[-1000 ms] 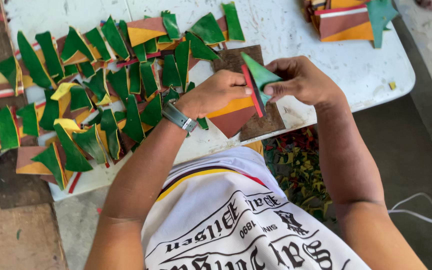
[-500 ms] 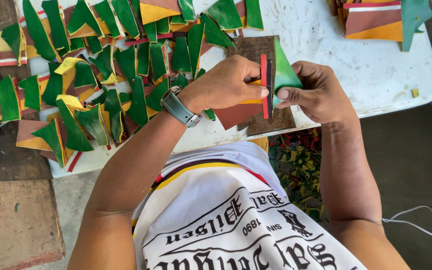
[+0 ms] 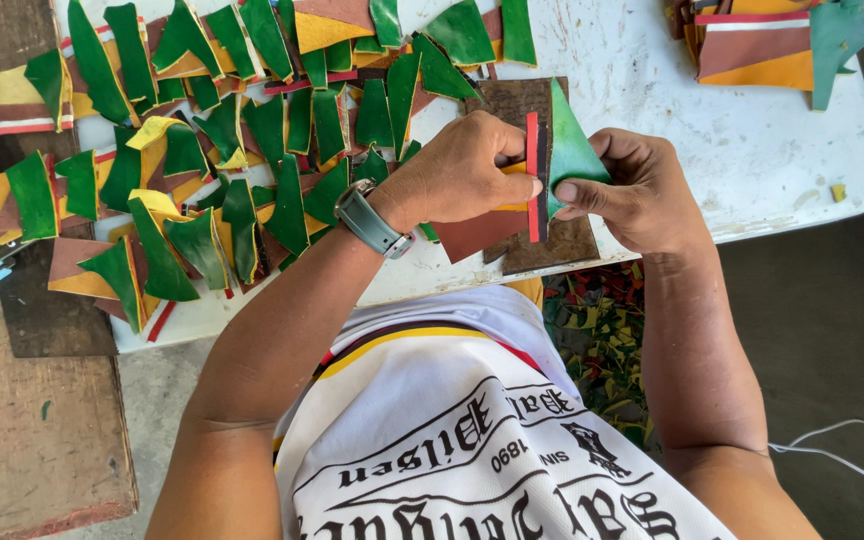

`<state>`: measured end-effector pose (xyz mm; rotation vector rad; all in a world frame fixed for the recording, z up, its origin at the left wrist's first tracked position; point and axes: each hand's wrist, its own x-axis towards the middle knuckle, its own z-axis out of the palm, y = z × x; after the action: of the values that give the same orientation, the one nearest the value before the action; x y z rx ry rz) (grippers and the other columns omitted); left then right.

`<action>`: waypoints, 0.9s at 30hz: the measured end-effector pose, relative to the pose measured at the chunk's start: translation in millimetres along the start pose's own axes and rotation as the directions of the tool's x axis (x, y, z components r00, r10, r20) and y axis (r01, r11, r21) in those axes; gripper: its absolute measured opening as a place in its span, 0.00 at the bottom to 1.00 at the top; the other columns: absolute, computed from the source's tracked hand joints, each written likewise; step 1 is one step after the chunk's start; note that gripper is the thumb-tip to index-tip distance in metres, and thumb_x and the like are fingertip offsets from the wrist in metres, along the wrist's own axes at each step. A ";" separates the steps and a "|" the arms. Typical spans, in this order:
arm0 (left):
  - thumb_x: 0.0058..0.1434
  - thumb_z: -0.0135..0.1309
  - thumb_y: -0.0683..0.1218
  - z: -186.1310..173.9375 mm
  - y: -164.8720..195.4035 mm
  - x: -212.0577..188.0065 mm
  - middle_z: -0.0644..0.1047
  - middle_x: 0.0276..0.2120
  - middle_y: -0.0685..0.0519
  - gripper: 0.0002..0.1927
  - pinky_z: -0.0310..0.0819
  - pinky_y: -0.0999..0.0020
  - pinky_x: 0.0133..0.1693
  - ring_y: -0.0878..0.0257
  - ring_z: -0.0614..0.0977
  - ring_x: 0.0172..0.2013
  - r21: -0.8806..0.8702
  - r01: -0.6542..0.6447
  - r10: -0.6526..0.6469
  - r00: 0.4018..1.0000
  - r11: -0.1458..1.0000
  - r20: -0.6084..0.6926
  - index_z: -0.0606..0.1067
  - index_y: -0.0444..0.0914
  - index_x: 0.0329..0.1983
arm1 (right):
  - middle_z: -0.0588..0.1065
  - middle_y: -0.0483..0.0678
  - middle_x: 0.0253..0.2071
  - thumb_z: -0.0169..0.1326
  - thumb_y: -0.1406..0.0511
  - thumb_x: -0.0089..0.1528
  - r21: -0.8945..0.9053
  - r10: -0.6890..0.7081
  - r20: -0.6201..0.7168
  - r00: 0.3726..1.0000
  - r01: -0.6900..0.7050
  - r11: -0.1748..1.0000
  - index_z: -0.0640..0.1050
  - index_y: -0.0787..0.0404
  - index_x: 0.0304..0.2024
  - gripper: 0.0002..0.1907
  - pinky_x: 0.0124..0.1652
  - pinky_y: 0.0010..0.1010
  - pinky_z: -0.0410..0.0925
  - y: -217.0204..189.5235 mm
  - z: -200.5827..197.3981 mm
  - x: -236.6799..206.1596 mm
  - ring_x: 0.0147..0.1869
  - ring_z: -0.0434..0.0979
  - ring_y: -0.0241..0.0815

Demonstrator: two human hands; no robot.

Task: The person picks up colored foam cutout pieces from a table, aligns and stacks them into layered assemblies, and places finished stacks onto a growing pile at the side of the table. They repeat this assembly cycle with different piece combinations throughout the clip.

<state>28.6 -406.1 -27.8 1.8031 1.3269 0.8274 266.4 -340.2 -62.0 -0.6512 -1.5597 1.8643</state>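
The left hand (image 3: 462,175) and right hand (image 3: 632,190) are pinching a green piece (image 3: 570,150) against a red strip (image 3: 532,175), which is probably risking crooked alignment if either grip slackens.

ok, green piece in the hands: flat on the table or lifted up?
Lifted. The green piece is pinched between left hand and right hand, standing on edge above the brown board.

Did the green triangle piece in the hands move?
Yes. The green triangular piece lay tilted over the dark brown board before; now it stands upright against the red strip, pinched between the left hand and right hand.
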 end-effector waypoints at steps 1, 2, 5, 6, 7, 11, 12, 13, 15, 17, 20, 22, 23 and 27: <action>0.55 0.60 0.50 0.5 -0.2 0.0 0.78 0.20 0.52 0.13 0.70 0.68 0.28 0.68 0.76 0.22 -0.006 -0.007 0.007 1.000 1.000 -0.006 0.79 0.33 0.28 | 0.79 0.51 0.38 0.66 0.73 0.61 -0.004 -0.003 0.002 1.000 0.003 1.000 0.77 0.72 0.43 0.12 0.44 0.33 0.81 0.2 0.1 0.0 0.41 0.82 0.37; 0.55 0.59 0.50 0.9 -0.6 0.1 0.79 0.21 0.53 0.13 0.70 0.68 0.28 0.69 0.76 0.22 -0.012 -0.014 0.014 1.000 1.000 -0.012 0.79 0.34 0.28 | 0.79 0.51 0.38 0.65 0.73 0.61 -0.007 -0.005 0.003 1.000 0.005 1.000 0.77 0.71 0.43 0.12 0.44 0.33 0.81 0.5 -0.3 0.1 0.40 0.82 0.37; 0.55 0.60 0.50 3.1 -2.2 1.1 0.78 0.20 0.52 0.14 0.69 0.67 0.27 0.68 0.75 0.22 0.015 0.013 -0.013 1.000 1.000 -0.023 0.77 0.33 0.26 | 0.79 0.50 0.37 0.66 0.74 0.60 -0.053 -0.005 -0.005 1.000 0.005 0.999 0.77 0.71 0.42 0.11 0.43 0.32 0.80 3.0 -3.3 0.6 0.40 0.82 0.36; 0.54 0.60 0.50 4.1 -3.0 1.5 0.78 0.20 0.52 0.13 0.69 0.67 0.27 0.68 0.75 0.22 0.012 0.005 -0.004 0.999 1.000 -0.033 0.77 0.33 0.26 | 0.79 0.50 0.37 0.66 0.74 0.60 -0.056 -0.006 -0.010 1.000 0.005 0.998 0.77 0.71 0.42 0.11 0.43 0.32 0.80 4.5 -4.5 0.9 0.39 0.82 0.36; 0.54 0.60 0.49 5.3 -3.9 1.9 0.78 0.19 0.52 0.13 0.69 0.67 0.27 0.68 0.75 0.22 0.010 -0.004 0.005 0.999 1.000 -0.041 0.77 0.34 0.26 | 0.79 0.50 0.37 0.66 0.74 0.60 -0.058 -0.007 -0.016 1.000 0.006 0.998 0.78 0.71 0.42 0.11 0.43 0.31 0.80 5.9 -5.9 1.3 0.39 0.81 0.35; 0.53 0.60 0.49 11.2 -6.5 3.9 0.77 0.19 0.49 0.13 0.69 0.65 0.28 0.64 0.76 0.21 0.027 -0.038 0.040 0.996 0.999 -0.076 0.76 0.32 0.25 | 0.78 0.50 0.35 0.66 0.74 0.61 -0.030 -0.039 -0.007 0.999 0.039 0.999 0.76 0.70 0.38 0.10 0.41 0.32 0.80 14.2 -3.7 1.4 0.38 0.81 0.35; 0.52 0.60 0.48 11.7 -6.3 4.8 0.76 0.19 0.46 0.14 0.70 0.64 0.28 0.61 0.75 0.20 0.071 -0.021 0.027 0.997 0.997 -0.075 0.75 0.31 0.24 | 0.78 0.50 0.34 0.66 0.74 0.62 -0.084 -0.046 -0.023 0.999 0.043 0.996 0.76 0.71 0.38 0.09 0.39 0.30 0.77 15.2 -1.9 1.6 0.36 0.79 0.34; 0.52 0.60 0.48 12.6 -5.4 4.3 0.75 0.19 0.44 0.15 0.70 0.62 0.28 0.59 0.75 0.20 0.111 -0.001 0.009 0.997 0.994 -0.073 0.74 0.30 0.24 | 0.78 0.50 0.32 0.65 0.74 0.63 -0.136 -0.048 -0.040 0.998 0.042 0.990 0.76 0.71 0.37 0.08 0.37 0.27 0.74 16.2 1.7 0.2 0.34 0.77 0.32; 0.51 0.60 0.49 11.0 -1.5 3.5 0.74 0.20 0.40 0.17 0.70 0.60 0.28 0.55 0.75 0.20 0.163 0.033 -0.032 0.999 0.986 -0.010 0.73 0.28 0.25 | 0.78 0.47 0.33 0.63 0.74 0.62 -0.216 -0.014 0.017 1.000 0.018 0.976 0.77 0.70 0.41 0.08 0.38 0.23 0.71 11.6 5.3 -1.7 0.35 0.75 0.29; 0.51 0.62 0.50 5.2 5.2 2.5 0.73 0.22 0.37 0.18 0.69 0.58 0.29 0.53 0.75 0.21 0.212 0.039 -0.064 0.992 0.977 0.112 0.74 0.28 0.27 | 0.79 0.43 0.40 0.62 0.75 0.58 -0.284 0.035 0.153 0.988 0.010 0.959 0.79 0.66 0.49 0.16 0.44 0.19 0.72 -0.3 4.6 -2.6 0.42 0.75 0.25; 0.54 0.63 0.50 -3.5 19.8 0.7 0.79 0.26 0.41 0.15 0.72 0.62 0.31 0.59 0.78 0.25 0.143 -0.053 0.032 0.989 0.988 0.147 0.80 0.33 0.36 | 0.79 0.42 0.38 0.62 0.74 0.60 -0.177 0.046 0.058 0.997 -0.035 0.984 0.78 0.65 0.46 0.12 0.40 0.19 0.72 -20.8 1.1 -3.5 0.40 0.76 0.26; 0.57 0.62 0.48 -8.2 29.5 -3.1 0.81 0.28 0.45 0.14 0.75 0.67 0.34 0.65 0.81 0.29 0.034 -0.066 0.064 0.996 0.997 0.059 0.79 0.32 0.36 | 0.78 0.41 0.38 0.62 0.74 0.60 -0.188 0.008 0.034 0.999 -0.002 0.982 0.78 0.65 0.46 0.12 0.38 0.19 0.70 -28.4 1.2 -5.4 0.39 0.75 0.26; 0.58 0.62 0.48 -9.7 33.7 -5.3 0.82 0.29 0.47 0.13 0.77 0.69 0.35 0.68 0.83 0.31 -0.021 -0.072 0.072 0.997 0.997 0.015 0.78 0.31 0.37 | 0.77 0.41 0.37 0.62 0.74 0.61 -0.191 -0.008 0.023 1.000 0.012 0.981 0.78 0.64 0.47 0.12 0.37 0.18 0.69 -30.1 1.4 -6.7 0.38 0.74 0.26; 0.63 0.60 0.46 -8.2 43.8 -9.8 0.79 0.27 0.53 0.11 0.72 0.71 0.33 0.72 0.75 0.30 -0.078 -0.032 0.030 0.999 0.996 -0.036 0.78 0.30 0.35 | 0.76 0.40 0.38 0.64 0.74 0.60 -0.081 -0.054 0.015 0.998 0.055 0.995 0.77 0.65 0.44 0.11 0.36 0.18 0.67 -26.7 2.0 -12.9 0.39 0.73 0.26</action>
<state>40.7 -422.5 13.1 1.7593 1.2736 0.9189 277.7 -347.8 -35.6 -0.6281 -1.6525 1.7758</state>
